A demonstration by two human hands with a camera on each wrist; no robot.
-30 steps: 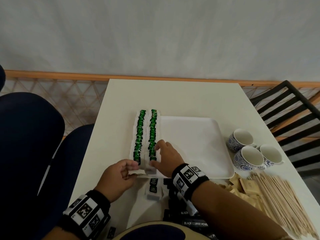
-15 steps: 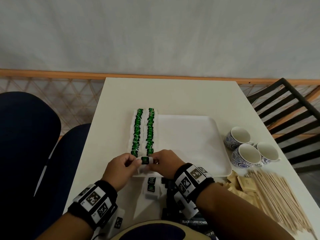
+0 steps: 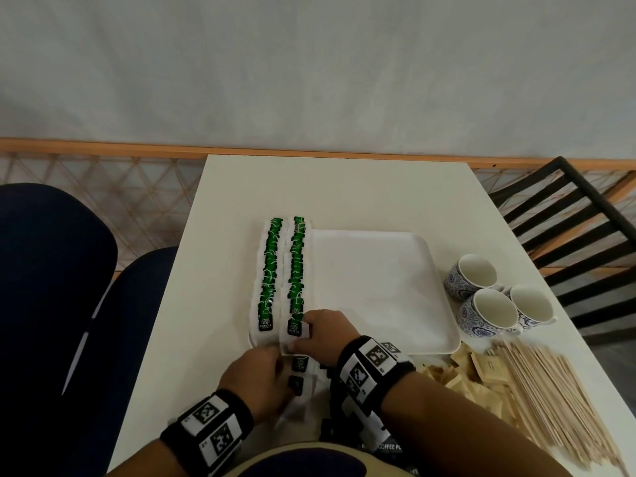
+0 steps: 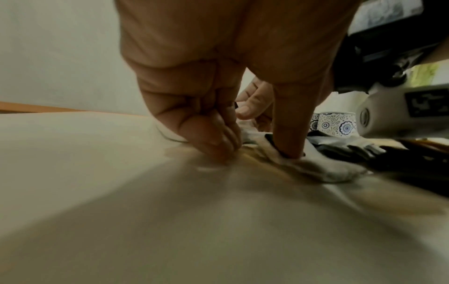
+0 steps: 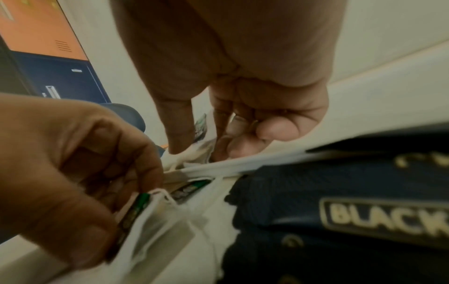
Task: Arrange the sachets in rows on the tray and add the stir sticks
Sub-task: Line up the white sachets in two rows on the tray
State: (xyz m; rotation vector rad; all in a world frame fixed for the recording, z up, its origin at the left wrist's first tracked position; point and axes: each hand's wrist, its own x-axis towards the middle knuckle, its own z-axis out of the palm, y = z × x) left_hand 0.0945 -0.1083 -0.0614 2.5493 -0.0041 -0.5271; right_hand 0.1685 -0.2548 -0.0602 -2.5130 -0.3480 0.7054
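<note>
A white tray (image 3: 378, 287) lies mid-table with two rows of green tea sachets (image 3: 272, 270) along its left side. My right hand (image 3: 303, 333) pinches the nearest green tea sachet (image 3: 294, 328) of the second row, thumb at its near edge and fingers at its far edge; the right wrist view also shows this right hand (image 5: 194, 146). My left hand (image 3: 275, 370) sits just in front of the tray and pinches a loose green tea sachet (image 5: 133, 209) from the small pile (image 3: 298, 364) on the table. The stir sticks (image 3: 550, 401) lie heaped at the right front.
Three patterned cups (image 3: 488, 311) stand right of the tray. Brown sachets (image 3: 461, 376) lie beside the sticks, and black coffee sachets (image 3: 382, 445) under my right forearm. A black slatted chair (image 3: 568, 215) is at the right, blue chairs (image 3: 51, 270) at the left.
Half a second ago both hands held one sachet at the tray's front edge. It now lies at the near end of the second row; my left hand has dropped back to the loose pile.
</note>
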